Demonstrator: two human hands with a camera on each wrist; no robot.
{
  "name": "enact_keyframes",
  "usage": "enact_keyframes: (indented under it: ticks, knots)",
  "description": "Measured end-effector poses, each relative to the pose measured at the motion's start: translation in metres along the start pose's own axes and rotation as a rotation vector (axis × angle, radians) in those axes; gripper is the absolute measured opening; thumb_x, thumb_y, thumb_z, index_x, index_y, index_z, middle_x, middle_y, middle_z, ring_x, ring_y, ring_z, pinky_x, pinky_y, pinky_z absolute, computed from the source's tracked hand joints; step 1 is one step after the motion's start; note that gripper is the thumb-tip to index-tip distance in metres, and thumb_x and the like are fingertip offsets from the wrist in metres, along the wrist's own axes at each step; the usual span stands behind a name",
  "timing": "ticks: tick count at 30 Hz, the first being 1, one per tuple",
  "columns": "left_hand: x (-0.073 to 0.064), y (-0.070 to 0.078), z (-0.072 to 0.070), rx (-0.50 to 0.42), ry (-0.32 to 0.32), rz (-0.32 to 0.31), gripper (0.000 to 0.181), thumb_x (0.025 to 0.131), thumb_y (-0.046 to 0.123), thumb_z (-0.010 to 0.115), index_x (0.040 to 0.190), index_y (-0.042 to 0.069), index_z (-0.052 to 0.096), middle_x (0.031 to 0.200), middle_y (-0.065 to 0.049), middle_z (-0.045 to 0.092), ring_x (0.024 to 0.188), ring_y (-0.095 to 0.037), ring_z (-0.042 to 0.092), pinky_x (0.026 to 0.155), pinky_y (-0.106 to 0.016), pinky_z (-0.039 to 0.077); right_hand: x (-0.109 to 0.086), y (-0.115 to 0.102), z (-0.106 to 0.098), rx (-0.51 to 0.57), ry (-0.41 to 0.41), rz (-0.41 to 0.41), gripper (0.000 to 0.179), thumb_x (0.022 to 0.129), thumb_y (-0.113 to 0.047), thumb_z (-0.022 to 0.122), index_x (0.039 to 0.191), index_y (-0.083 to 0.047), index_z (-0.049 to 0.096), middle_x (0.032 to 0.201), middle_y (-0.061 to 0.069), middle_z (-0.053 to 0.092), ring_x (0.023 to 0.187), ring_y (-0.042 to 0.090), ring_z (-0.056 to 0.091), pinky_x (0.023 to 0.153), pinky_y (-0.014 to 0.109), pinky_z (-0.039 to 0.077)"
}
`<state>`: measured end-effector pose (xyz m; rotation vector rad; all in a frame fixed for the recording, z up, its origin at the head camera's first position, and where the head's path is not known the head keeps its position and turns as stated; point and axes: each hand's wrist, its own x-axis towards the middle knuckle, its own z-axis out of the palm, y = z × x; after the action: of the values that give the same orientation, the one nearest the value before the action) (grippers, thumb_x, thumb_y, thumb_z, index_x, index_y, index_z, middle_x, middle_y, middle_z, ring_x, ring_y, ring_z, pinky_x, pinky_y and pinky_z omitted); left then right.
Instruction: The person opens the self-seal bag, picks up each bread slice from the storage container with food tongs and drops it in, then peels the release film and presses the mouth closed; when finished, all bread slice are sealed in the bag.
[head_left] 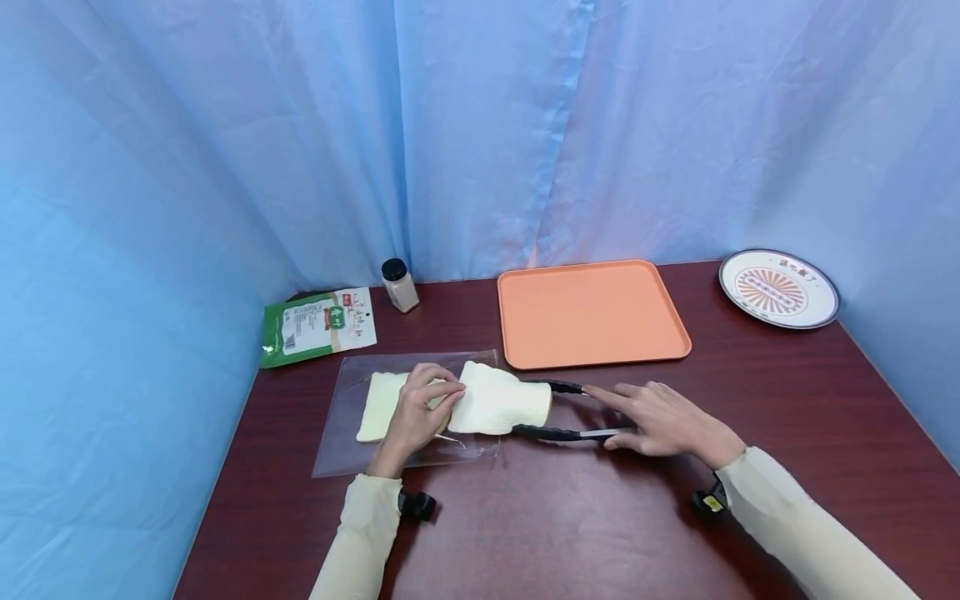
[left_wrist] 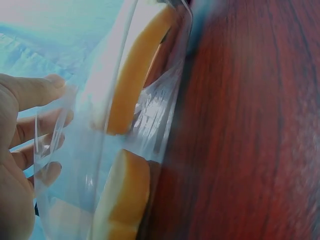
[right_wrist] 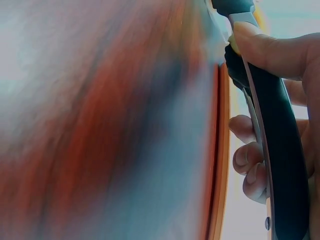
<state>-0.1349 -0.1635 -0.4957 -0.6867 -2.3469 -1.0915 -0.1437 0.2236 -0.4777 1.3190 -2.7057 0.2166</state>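
Observation:
A clear plastic bag (head_left: 333, 450) lies on the table with one slice of bread (head_left: 378, 404) inside. My left hand (head_left: 422, 408) pinches the film of the bag near its opening; in the left wrist view, the thumb and fingers hold the clear film (left_wrist: 55, 130). A second bread slice (head_left: 495, 402) sits between the black ends of a pair of tongs (head_left: 592, 434), its left part at the bag's mouth. My right hand (head_left: 667, 419) holds the tongs, thumb on one arm and fingers on the other, as the right wrist view shows. Crusts of both slices appear through the film.
An orange tray (head_left: 592, 312) lies behind the tongs. At the back left are a green and white packet (head_left: 318, 325) and a black-capped shaker (head_left: 401, 286). A patterned plate (head_left: 780, 289) sits at the back right. Blue curtains (head_left: 480, 142) border the table.

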Motion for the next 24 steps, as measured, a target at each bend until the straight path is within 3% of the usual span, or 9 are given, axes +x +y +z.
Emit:
enact_keyframes:
  ticks: [9, 24]
  knots:
    - [0.001, 0.000, 0.000, -0.004, 0.004, 0.007, 0.006, 0.081, 0.003, 0.080, 0.086, 0.006, 0.080, 0.088, -0.007, 0.071, 0.099, -0.026, 0.061, 0.093, -0.044, 0.050, 0.022, -0.008, 0.007, -0.009, 0.015, -0.036, 0.075, 0.083, -0.056, 0.073, 0.144, -0.015, 0.055, 0.073, -0.008, 0.050, 0.051, 0.001, 0.018, 0.051, 0.017, 0.017]
    - [0.002, -0.002, -0.001, -0.006, 0.029, 0.067, 0.006, 0.081, 0.002, 0.080, 0.086, 0.006, 0.080, 0.088, -0.006, 0.071, 0.097, -0.025, 0.062, 0.086, -0.041, 0.050, 0.056, -0.017, 0.018, -0.011, 0.059, -0.130, 0.079, 0.081, -0.055, 0.074, 0.143, -0.011, 0.055, 0.089, 0.003, 0.066, 0.050, 0.004, 0.029, 0.049, 0.021, 0.028]
